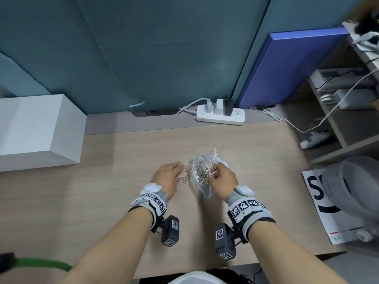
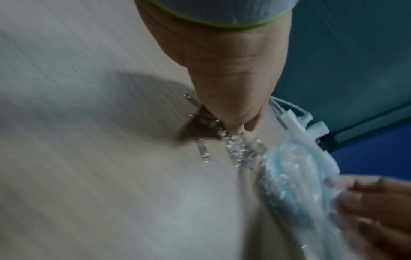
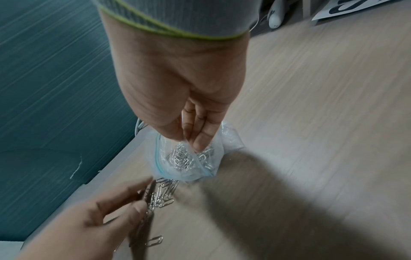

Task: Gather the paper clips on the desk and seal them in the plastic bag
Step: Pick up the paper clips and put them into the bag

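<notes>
A clear zip plastic bag [image 1: 202, 177] holding many silver paper clips stands on the wooden desk [image 1: 123, 181]. My right hand [image 1: 218, 175] pinches its open rim between thumb and fingers [image 3: 200, 139], so the bag [image 3: 177, 161] hangs mouth toward the left. A small heap of loose paper clips [image 1: 186, 175] lies just left of the bag. My left hand [image 1: 169, 174] rests on edge on the desk, fingers straight, touching that heap [image 3: 163, 192]. One stray clip [image 1: 178, 191] lies near the left wrist. The left wrist view is blurred; it shows clips [image 2: 238, 149] and the bag [image 2: 295, 179].
A white box [image 1: 34, 130] sits at the desk's left. A white power strip [image 1: 220, 115] with plugs lies at the back edge. A printed sheet [image 1: 320, 203] and a grey plastic object [image 1: 354, 191] are at the right, with a blue board [image 1: 287, 64] and shelves behind.
</notes>
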The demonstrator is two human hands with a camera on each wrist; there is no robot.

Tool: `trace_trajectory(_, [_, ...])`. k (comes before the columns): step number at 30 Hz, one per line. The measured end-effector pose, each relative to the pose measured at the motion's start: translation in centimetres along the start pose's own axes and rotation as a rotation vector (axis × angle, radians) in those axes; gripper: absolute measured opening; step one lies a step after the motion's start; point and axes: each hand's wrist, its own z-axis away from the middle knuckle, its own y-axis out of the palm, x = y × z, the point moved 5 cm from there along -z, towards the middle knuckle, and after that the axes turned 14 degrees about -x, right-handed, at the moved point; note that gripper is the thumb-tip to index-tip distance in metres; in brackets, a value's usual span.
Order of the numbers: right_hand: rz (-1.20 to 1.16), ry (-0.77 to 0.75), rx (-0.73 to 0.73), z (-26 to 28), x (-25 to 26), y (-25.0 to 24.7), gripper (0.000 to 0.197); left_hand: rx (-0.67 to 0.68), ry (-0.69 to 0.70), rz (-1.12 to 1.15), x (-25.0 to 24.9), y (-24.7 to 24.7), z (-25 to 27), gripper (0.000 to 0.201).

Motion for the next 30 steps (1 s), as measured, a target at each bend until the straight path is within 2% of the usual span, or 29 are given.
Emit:
trace_trajectory(2, [0.003,0.000,0.008,0.0,-0.1,0.0,0.022,0.013,0.084,-0.021,0.2,0.4,1.1,0.048])
trace_trajectory(5, [0.010,-0.012,0.000,0.0,-0.1,-0.1,0.022,-0.021,0.104,-0.026,-0.1,0.3,1.9,0.050])
trace_trajectory(8, [-0.001,-0.018,-0.043,-0.2,0.0,-0.5,0.021,-0.036,0.090,-0.062,-0.7,0.4,1.3,0.071])
trace_trajectory(11, [0.004,-0.022,-0.086,-0.5,-0.3,-1.2,0.020,0.015,0.186,-0.087,-2.3,1.7,-0.6,0.081])
trace_trajectory(14, [-0.011,-0.023,-0.119,-0.7,-0.4,-2.1,0.022,0.084,0.223,-0.146,-3.1,2.7,-2.1,0.069])
trace_trajectory(20, [-0.054,-0.026,-0.182,-0.8,-0.2,-2.7,0.022,-0.010,0.256,-0.053,-2.5,1.5,-1.5,0.023])
trace_trajectory(22, [-0.084,-0.020,-0.198,-0.9,0.1,-2.7,0.021,-0.022,0.247,-0.061,-2.1,0.8,-1.0,0.013])
trace_trajectory(28, [-0.100,-0.019,-0.162,-1.2,0.6,-2.4,0.020,0.004,0.208,-0.095,-1.0,-0.3,0.3,0.024])
trace_trajectory(30, [-0.086,-0.028,-0.120,-1.1,0.6,-1.9,0.019,0.036,0.197,-0.089,-0.7,-0.6,0.8,0.038])
